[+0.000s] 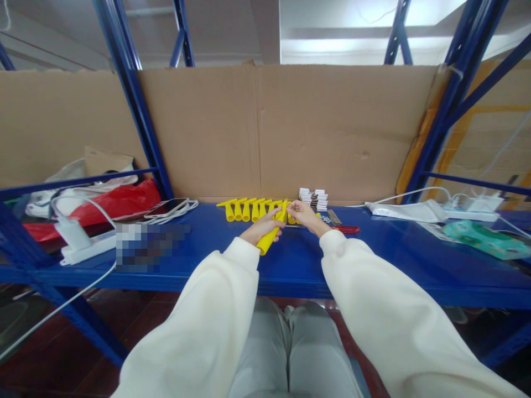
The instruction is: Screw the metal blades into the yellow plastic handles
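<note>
My left hand [267, 225] is closed around a yellow tapered tube [267, 242], its wide end tilted down toward me. My right hand [305, 214] is pinched close to the tube's narrow upper end; whatever lies between its fingertips is too small to make out. Behind my hands, a row of several similar yellow tapered pieces [246, 212] stands along the back of the blue shelf. To the right of the row are stacked small white pieces [313, 197]. Thin red pieces [347, 229] lie just right of my right wrist, near a small brownish flat piece [333, 216].
A cardboard sheet [199, 132] backs the blue shelf [385, 260]. On the left are a phone [168, 207] with a white cable, a power strip [93, 246] and a red bag [116, 202]. A green packet [485, 239] and a white pouch [406, 211] lie at right.
</note>
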Demonstrator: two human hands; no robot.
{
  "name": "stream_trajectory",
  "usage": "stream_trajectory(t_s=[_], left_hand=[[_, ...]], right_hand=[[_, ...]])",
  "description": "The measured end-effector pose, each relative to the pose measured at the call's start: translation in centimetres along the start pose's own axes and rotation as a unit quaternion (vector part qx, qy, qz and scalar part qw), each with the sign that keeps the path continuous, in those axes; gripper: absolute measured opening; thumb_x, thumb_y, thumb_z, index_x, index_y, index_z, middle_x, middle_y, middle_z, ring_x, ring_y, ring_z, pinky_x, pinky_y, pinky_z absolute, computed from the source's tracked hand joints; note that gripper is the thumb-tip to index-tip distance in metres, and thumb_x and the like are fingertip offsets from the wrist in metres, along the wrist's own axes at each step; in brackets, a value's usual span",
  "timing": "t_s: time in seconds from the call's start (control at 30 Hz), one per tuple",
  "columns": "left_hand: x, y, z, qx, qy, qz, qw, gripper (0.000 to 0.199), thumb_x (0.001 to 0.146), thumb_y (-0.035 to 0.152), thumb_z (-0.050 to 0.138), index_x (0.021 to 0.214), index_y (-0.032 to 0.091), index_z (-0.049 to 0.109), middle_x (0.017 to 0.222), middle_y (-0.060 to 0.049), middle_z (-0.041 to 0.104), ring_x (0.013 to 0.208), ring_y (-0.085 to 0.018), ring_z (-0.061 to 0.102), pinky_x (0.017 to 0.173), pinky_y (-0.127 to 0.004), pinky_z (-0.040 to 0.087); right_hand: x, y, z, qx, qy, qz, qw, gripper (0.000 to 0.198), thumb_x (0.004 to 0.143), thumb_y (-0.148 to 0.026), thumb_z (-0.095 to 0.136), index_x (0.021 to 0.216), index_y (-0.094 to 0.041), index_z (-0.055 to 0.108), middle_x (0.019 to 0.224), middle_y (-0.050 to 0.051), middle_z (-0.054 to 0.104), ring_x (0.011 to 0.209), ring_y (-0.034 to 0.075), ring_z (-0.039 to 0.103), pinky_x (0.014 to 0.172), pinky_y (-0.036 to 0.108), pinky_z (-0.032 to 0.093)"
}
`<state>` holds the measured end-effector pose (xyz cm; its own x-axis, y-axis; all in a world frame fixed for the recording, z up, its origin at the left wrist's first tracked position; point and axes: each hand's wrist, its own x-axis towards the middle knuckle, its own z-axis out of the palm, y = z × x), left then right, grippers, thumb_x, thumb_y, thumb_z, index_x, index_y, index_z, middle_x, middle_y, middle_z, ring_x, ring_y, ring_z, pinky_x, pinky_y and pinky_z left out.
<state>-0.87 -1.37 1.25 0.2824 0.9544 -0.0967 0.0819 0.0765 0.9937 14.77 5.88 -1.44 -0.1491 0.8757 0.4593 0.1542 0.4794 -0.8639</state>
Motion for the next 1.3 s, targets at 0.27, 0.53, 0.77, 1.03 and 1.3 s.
stream_trajectory(t_s=[0.27,0.53,0.77,1.03,1.3], left_hand=[[-0.1,0.2,-0.4,-0.018,-0.028,0.018,0.999,0.082,0.084,0.0,0.052,0.156,0.027,0.026,0.061,0.007,0.052,0.039,-0.007,0.047,0.038,-0.015,0.035],[-0.1,0.4,0.0,-0.046,-0.006,0.016,0.999,0.084,0.085,-0.002,0.049,0.158,0.027,0.021,0.063,0.007,0.052,0.039,-0.007,0.046,0.038,-0.016,0.034],[0.2,-0.1,0.1,-0.035,0.017,0.003,0.999,0.083,0.084,0.0,0.052,0.158,0.027,0.025,0.063,0.006,0.052,0.042,-0.007,0.046,0.04,-0.016,0.035],[0.3,-0.6,0.1,-0.032,0.03,0.0,0.999,0.085,0.084,0.0,0.052,0.159,0.027,0.022,0.061,0.006,0.051,0.042,-0.007,0.046,0.039,-0.015,0.033],[0.0,-0.3,0.1,-0.031,0.027,-0.012,0.999,0.084,0.085,0.0,0.052,0.159,0.027,0.023,0.061,0.006,0.051,0.042,-0.007,0.045,0.039,-0.015,0.033]], right_hand=[[-0.4,0.2,-0.6,0.036,0.012,0.057,0.998,0.054,0.054,-0.061,0.082,0.074,-0.022,0.05,0.057,-0.008,0.049,0.049,0.008,0.044,0.046,0.021,0.035],[-0.7,-0.7,-1.1,-0.163,0.087,-0.044,0.982,0.039,0.074,-0.055,0.069,0.063,-0.022,0.052,0.064,0.001,0.059,0.067,0.016,0.056,0.067,0.03,0.046],[-3.8,-0.4,-9.4,-0.35,0.081,-0.102,0.927,0.017,0.082,-0.033,0.059,0.07,-0.021,0.061,0.075,0.007,0.069,0.073,0.02,0.061,0.074,0.034,0.048],[-6.3,0.8,-15.1,-0.397,-0.066,0.045,0.914,0.012,0.073,-0.032,0.072,0.073,-0.021,0.072,0.083,0.007,0.075,0.078,0.023,0.067,0.078,0.035,0.053],[-6.5,1.1,-14.8,-0.355,-0.113,0.045,0.927,0.017,0.07,-0.038,0.075,0.075,-0.021,0.074,0.077,0.005,0.075,0.073,0.022,0.068,0.076,0.035,0.054]])
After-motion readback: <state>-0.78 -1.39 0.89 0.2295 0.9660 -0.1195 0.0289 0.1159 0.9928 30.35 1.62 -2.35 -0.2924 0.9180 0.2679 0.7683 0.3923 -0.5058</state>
